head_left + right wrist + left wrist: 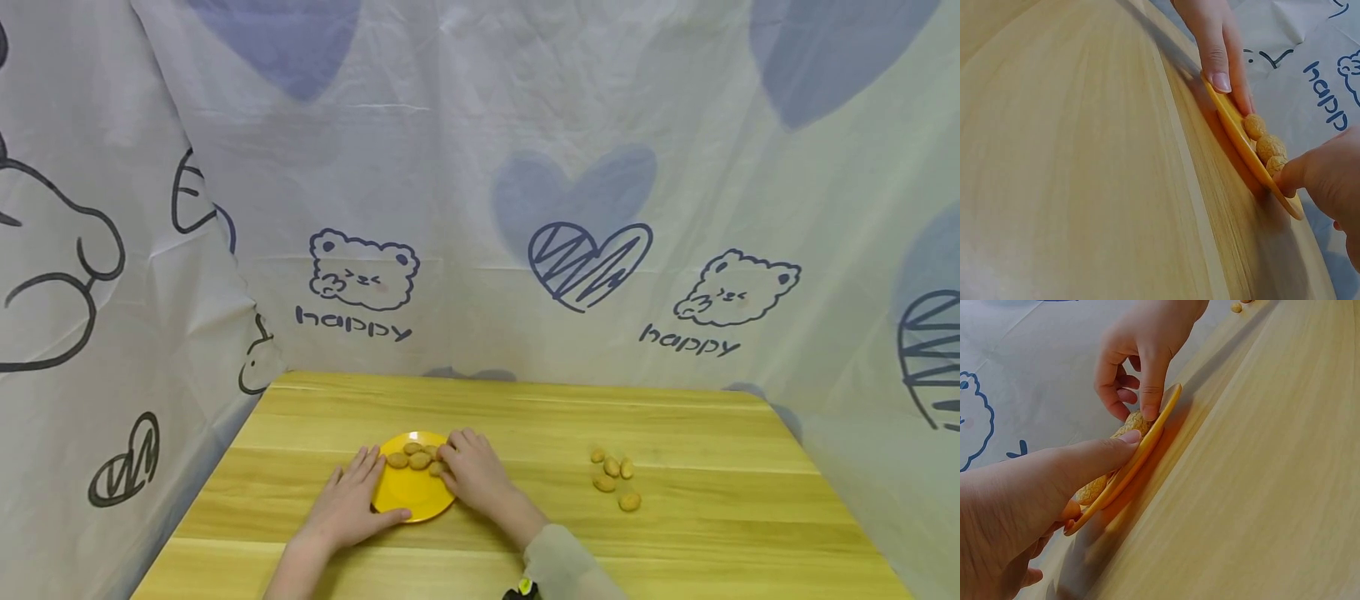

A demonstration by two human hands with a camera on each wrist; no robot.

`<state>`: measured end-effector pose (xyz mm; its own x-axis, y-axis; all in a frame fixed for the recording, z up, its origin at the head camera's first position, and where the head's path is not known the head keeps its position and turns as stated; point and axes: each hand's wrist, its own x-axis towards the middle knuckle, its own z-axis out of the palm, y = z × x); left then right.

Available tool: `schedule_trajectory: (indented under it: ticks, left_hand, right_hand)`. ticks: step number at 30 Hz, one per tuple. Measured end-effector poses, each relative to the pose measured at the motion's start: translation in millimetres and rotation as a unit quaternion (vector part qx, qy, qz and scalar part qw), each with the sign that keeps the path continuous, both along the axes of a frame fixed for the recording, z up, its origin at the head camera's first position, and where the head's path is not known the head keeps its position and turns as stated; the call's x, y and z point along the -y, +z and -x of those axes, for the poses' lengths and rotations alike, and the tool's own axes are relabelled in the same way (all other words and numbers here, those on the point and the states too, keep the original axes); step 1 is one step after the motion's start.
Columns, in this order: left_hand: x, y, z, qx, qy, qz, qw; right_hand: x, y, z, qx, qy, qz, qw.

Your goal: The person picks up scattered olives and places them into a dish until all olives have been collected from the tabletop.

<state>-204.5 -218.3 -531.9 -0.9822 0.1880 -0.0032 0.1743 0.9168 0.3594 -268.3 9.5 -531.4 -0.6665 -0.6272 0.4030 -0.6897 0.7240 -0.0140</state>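
A round yellow plate [415,493] lies on the table with several unshelled peanuts [419,460] grouped toward its far side. My left hand [343,505] rests against the plate's left edge, fingers stretched out along it, the thumb laid over the near rim. At the plate's right side my right hand [477,477] has thumb and fingers around a peanut [1276,164], which sits at the plate's surface; the fingers partly cover it. The right wrist view shows more peanuts [1270,147] in a row between the two hands.
Several loose peanuts [612,467] lie on the wooden table [697,533] to the right of the plate. A white cloth [450,192] printed with hearts and bears hangs behind the table and along its sides.
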Motion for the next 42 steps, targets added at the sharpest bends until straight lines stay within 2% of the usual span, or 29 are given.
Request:
schedule_trajectory:
  ticks: [11,20,31,42]
  left_hand:
    - [-1.4,1.7,-1.3,-0.003,-0.002,0.000,1.0000]
    - [-2.2,2.5,-1.7,-0.003,0.001,-0.007,1.0000]
    - [-2.3,3.1,-2.2,-0.008,0.001,-0.007,0.9999]
    - [-1.4,2.2,-1.4,0.003,0.001,-0.011,0.9999]
  right_hand:
    - [2,-0.6,0.6,-0.027,-0.001,0.014,0.9995]
    - [-1,0.7,-3.1,0.000,-0.016,0.017,0.9997]
    - [-15,2.5,-8.5,-0.008,-0.023,0.054,0.9982]
    - [-35,4.0,-13.0,-0.019,-0.033,0.104,0.9938]
